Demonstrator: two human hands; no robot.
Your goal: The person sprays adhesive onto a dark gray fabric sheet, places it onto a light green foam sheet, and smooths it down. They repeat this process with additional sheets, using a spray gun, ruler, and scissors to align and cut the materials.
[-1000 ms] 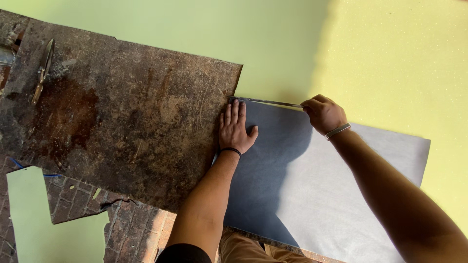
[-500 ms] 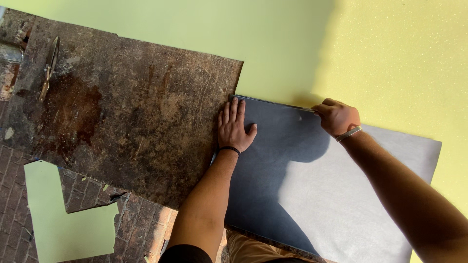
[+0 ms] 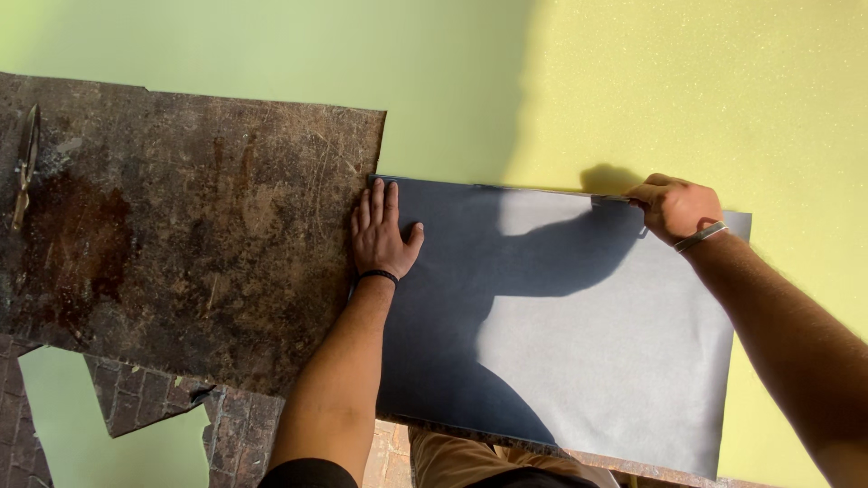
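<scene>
The grey sheet (image 3: 579, 334) looks thin, light and floppy, so the left hand (image 3: 380, 237) presses it flat with fingers spread while the right hand (image 3: 674, 208) clenches a thin tool at its top edge

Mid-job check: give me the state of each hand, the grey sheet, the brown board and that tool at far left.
Left hand: flat, fingers spread, pressing on the grey sheet's left end.
Right hand: closed on a thin tool at the sheet's top edge.
Grey sheet: lying flat, half in shadow.
Brown board: flat, worn, stained.
Scissors-like tool: lying untouched on the board.
</scene>
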